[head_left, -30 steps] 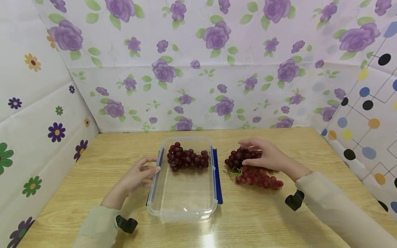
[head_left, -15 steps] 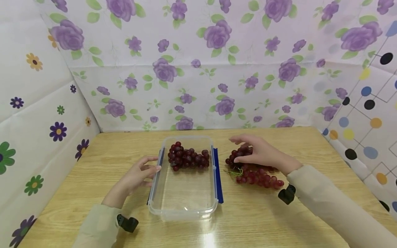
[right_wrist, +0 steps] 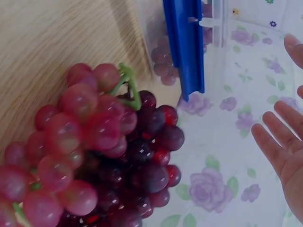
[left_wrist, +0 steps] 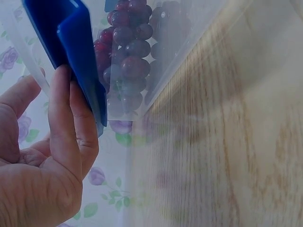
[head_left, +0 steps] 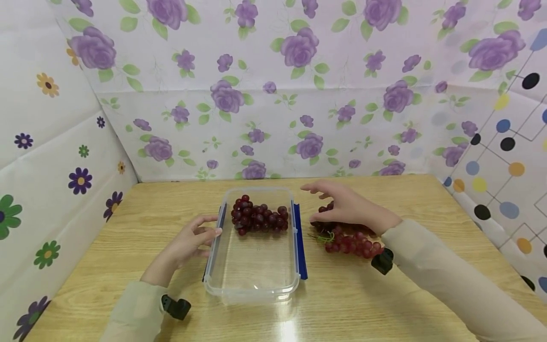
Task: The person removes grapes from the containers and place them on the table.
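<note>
— While you look at my hands, tell me: what does each one hold?

— My left hand (head_left: 190, 240) rests against the left long side of the clear plastic container (head_left: 252, 280). In the left wrist view my fingers (left_wrist: 64, 118) lie straight along the blue latch (left_wrist: 75, 56) on that side and touch it; they are not curled round it. So this hand is relaxed and only leans on the box.

— And the other hand?

— My right hand (head_left: 348, 206) hovers over the loose grapes on the table (head_left: 346, 237), with the fingers spread and almost straight. In the right wrist view the palm and fingers (right_wrist: 284, 146) are apart from the fruit, so it holds nothing.

— Where are the grapes exactly?

— They lie in two groups. One dark bunch (head_left: 258, 218) is inside the container, at its far end; the near part of the box is bare plastic. The other grapes lie on the wooden table (head_left: 128, 228), just to the right of the container, near its second blue latch (head_left: 299, 242). There the darker berries are farther from me, the lighter red ones nearer, and a green stem (right_wrist: 128, 85) shows among them.

— What is around?

— Flower-printed sheets (head_left: 273, 95) stand behind and to the left of the table, and a sheet with dots (head_left: 504, 142) stands to the right.
</note>
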Demonstrator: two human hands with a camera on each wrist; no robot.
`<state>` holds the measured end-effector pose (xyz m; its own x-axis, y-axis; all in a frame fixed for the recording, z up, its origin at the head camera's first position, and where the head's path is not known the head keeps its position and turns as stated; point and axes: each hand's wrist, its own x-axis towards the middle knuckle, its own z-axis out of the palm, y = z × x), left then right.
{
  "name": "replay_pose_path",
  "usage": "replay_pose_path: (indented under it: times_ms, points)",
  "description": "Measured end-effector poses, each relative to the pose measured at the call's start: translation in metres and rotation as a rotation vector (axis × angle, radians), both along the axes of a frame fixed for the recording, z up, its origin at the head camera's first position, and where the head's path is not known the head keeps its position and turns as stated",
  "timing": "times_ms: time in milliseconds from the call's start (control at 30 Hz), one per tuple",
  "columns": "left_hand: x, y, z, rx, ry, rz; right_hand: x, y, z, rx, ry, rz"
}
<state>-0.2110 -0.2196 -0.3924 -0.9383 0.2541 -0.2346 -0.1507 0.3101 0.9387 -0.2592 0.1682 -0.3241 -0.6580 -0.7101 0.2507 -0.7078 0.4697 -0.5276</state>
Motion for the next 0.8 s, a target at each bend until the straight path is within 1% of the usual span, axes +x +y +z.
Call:
replay_pose_path:
  times_ms: [133, 267, 433, 633, 800]
  points:
    - [0.001, -0.001, 0.000, 0.002, -0.001, 0.008, 0.000, -0.009, 0.004, -0.008, -0.023, 0.012]
    - [0.000, 0.000, 0.000, 0.005, -0.002, 0.010, 0.001, -0.016, 0.007, -0.002, -0.060, -0.009]
    - [0.000, 0.000, -0.001, 0.008, -0.003, 0.013, -0.002, -0.025, 0.007, 0.016, -0.069, -0.027]
    - [0.000, 0.000, -0.001, 0.004, 0.002, 0.019, -0.006, -0.036, 0.007, 0.016, -0.078, 0.003]
    - [0.000, 0.001, -0.001, 0.000, 0.005, 0.020, -0.009, -0.043, 0.006, 0.037, -0.104, 0.015]
